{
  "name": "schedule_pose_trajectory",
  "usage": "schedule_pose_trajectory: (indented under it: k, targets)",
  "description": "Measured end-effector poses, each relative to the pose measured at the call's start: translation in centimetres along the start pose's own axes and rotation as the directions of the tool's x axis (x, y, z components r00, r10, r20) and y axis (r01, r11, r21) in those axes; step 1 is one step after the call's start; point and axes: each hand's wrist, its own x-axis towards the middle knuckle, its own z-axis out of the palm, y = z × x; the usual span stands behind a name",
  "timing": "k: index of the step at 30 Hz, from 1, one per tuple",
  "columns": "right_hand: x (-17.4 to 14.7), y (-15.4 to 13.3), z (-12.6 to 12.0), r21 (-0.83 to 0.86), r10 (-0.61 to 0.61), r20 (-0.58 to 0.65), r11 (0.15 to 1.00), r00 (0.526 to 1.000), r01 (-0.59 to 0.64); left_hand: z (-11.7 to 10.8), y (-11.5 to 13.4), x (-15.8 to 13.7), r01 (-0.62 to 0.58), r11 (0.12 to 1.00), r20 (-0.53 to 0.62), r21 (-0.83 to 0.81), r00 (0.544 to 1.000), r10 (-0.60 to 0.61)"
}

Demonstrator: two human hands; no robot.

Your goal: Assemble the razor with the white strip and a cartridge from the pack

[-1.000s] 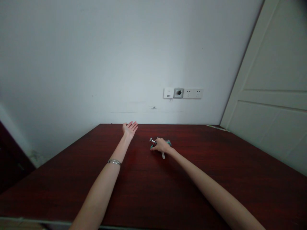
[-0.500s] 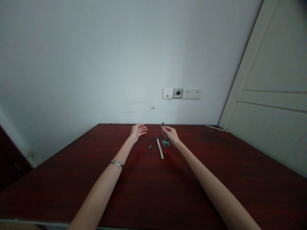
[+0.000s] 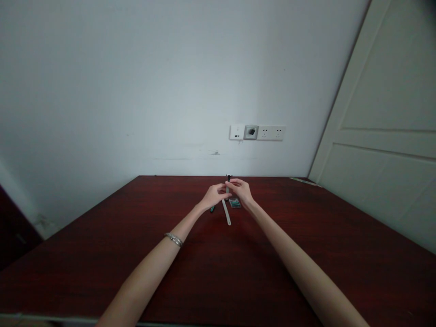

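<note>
A slim stick with a dark T-shaped head (image 3: 229,176), razor-like in outline, stands upright between my hands. My right hand (image 3: 242,190) pinches it just below the head. From the left, my left hand (image 3: 214,195) closes its thumb and fingers around the lower part of the stick, partly hiding it. Below the hands lies a flat pale strip (image 3: 226,213) with a small hole at its near end. A small clear case (image 3: 235,203) with green contents rests under my right hand. Beside my left wrist a small dark green piece (image 3: 212,209) shows in part.
The dark red wooden table (image 3: 218,272) reaches back to a pale wall (image 3: 170,91). Sockets (image 3: 257,132) are set in that wall. A white panelled door (image 3: 381,113) stands at the right. Near the table's back right edge lies a thin strip (image 3: 305,182).
My left hand has moved right and closed on the stick's lower part. My right hand has shifted slightly left, turning the stick more upright, away from the clear case.
</note>
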Motion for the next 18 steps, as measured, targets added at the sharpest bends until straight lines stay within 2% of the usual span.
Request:
schedule_pose_trajectory:
  k: [3, 8, 12, 13, 15, 18]
  targets:
    - [-0.2, 0.1, 0.5, 0.042, -0.039, 0.018, 0.998, 0.999, 0.038, 0.5, -0.2, 0.2, -0.041, 0.998, -0.041, 0.039, 0.998, 0.042]
    - [-0.6, -1.5, 0.4, 0.134, 0.036, 0.120, 0.990, 0.992, -0.052, -0.2, 0.3, 0.4, -0.048, 0.990, -0.069, 0.133, 0.996, 0.058]
    - [-0.8, -2.3, -0.7, 0.148, 0.117, 0.110, 0.980, 0.987, -0.133, -1.2, 1.5, 0.5, -0.039, 0.991, -0.164, 0.132, 0.985, 0.061]
    - [-1.0, -2.2, -0.9, 0.092, 0.149, 0.100, 0.983, 0.984, -0.158, -1.5, 1.8, 0.6, -0.032, 0.991, -0.195, 0.127, 0.979, 0.057]
    - [-1.4, -1.5, -1.1, -0.189, 0.204, 0.115, 0.965, 0.972, -0.181, -1.9, 2.3, 0.8, -0.024, 0.991, -0.243, 0.132, 0.968, 0.056]
    - [-2.3, -0.4, -0.9, -0.598, 0.249, 0.159, 0.794, 0.955, -0.108, -2.3, 2.7, 1.0, -0.034, 0.986, -0.273, 0.165, 0.959, 0.078]
